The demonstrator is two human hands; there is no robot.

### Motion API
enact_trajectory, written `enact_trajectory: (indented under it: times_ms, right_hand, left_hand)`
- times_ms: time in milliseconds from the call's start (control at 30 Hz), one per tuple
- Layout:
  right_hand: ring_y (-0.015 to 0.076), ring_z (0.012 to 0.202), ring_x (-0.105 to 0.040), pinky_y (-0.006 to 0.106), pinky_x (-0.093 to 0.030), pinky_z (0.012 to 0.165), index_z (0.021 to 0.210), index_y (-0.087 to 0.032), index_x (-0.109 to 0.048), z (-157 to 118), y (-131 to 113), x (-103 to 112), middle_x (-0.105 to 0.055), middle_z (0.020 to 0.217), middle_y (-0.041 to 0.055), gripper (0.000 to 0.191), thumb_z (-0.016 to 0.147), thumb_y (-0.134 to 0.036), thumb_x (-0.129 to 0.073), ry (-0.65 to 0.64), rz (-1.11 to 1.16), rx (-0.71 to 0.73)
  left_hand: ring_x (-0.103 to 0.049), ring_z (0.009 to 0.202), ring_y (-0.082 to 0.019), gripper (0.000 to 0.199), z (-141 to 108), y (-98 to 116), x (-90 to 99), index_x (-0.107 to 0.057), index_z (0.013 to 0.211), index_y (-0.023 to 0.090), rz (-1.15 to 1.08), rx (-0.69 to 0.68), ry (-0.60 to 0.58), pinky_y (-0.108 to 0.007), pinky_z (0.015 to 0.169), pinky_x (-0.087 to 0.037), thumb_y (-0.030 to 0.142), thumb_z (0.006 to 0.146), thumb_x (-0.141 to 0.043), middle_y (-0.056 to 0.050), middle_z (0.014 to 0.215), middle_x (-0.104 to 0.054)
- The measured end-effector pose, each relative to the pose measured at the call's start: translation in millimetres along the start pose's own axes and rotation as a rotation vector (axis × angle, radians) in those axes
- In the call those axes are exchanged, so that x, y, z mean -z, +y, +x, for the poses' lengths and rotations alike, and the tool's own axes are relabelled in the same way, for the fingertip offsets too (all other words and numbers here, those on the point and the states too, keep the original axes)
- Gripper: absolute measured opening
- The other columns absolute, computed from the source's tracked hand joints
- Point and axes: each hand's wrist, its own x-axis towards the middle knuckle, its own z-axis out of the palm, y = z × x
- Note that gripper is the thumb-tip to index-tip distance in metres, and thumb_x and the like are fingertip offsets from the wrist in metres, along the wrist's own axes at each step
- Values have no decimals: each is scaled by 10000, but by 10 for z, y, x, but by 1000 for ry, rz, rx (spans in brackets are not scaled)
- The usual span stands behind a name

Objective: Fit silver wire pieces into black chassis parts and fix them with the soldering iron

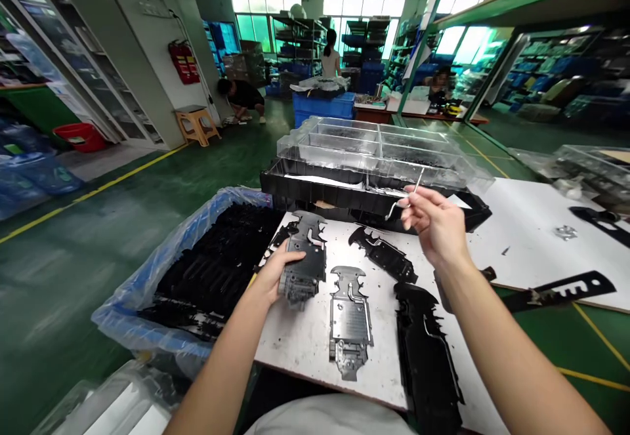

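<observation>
My left hand (278,271) is closed around the left edge of a black plastic chassis plate (308,258), thumb on its top face. Between the fingertips of my right hand (436,218) is a thin bent metal rod (419,179), raised over the table's far side. A grey-looking chassis plate (350,320) with a bent rod in it lies flat in front of me. Another chassis plate (386,258) lies at an angle behind it. On the right, under my right forearm, rests a larger-looking black plate (428,356), also with a bent rod on it.
A blue crate (118,317) lined with plastic film, full of black parts, stands left of the white table (290,336). Behind the plates sits a black tray (315,189) with clear divided trays (344,136) on top. A slotted black bar (561,290) lies right. Several people are farther back.
</observation>
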Motion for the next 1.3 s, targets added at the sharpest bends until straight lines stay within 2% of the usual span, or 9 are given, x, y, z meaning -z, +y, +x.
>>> enact_trajectory:
  times_ms: [133,267,367,500,567,633,733,833,1300]
  right_hand:
    - [153,628,-660,261,-538,499,946,-181,-633,-642,-153,-165,-723,905,86,305,796,-424,-740,-101,226,-128]
    - [155,661,-684,220,-538,486,848,-176,-622,-1084,-187,-237,-728,921,86,289,764,-353,-835,-57,451,-282]
    - [123,689,-662,193,-532,497,788,-170,-622,-1315,-148,-271,-689,946,42,315,701,-287,-901,65,574,-364]
    - [61,525,-539,172,-475,420,826,-182,-635,-1573,-114,-300,-586,750,-40,255,779,-300,-856,121,609,-379]
    - [88,479,-559,201,-477,390,907,-195,-649,-1687,-88,-285,-607,709,-35,160,877,-296,-770,94,542,-279]
    - [128,516,-630,255,-540,434,996,-204,-672,-1778,-29,-233,-683,777,3,63,935,-209,-691,92,346,-19]
    - [192,716,-731,314,-622,568,1161,-205,-702,-1846,118,-93,-750,966,70,353,875,-1,-670,71,-63,486]
    - [239,871,-758,319,-651,621,1313,-209,-655,-1827,254,35,-759,1036,93,592,803,92,-674,8,-305,771]
    - [237,908,-773,301,-670,720,1456,-249,-548,-1673,366,204,-764,1109,98,635,882,18,-596,-165,-575,869]
  left_hand:
    - [-748,887,-250,523,-372,-246,-219,-660,1188,157,-199,41,-20,-352,761,-607,127,667,-696,-105,1068,-775]
    - [-746,902,-232,319,-618,-363,-477,-734,1055,118,-454,66,-15,-329,832,-604,224,755,-764,-112,1014,-786]
    - [-738,812,-202,273,-688,-397,-628,-742,934,130,-439,-64,86,-304,791,-598,293,741,-844,-81,895,-785]
    - [-739,879,-226,290,-713,-435,-772,-738,918,121,-342,-110,67,-328,863,-575,317,744,-861,-88,885,-780]
    - [-737,897,-235,299,-731,-441,-818,-734,932,117,-301,-119,42,-326,860,-569,314,746,-859,-96,916,-781]
    - [-739,858,-238,284,-754,-434,-841,-728,911,111,-269,-103,-3,-321,813,-571,323,762,-845,-102,904,-781]
    - [-735,756,-218,241,-787,-407,-846,-708,848,127,-255,-49,-57,-304,736,-567,331,790,-821,-82,827,-773]
    - [-722,701,-190,219,-809,-368,-850,-707,801,143,-240,-34,-58,-290,725,-560,328,789,-822,-55,782,-765]
    - [-664,648,-169,246,-751,-318,-907,-747,768,128,-184,-98,-44,-259,633,-526,366,801,-798,-50,720,-731]
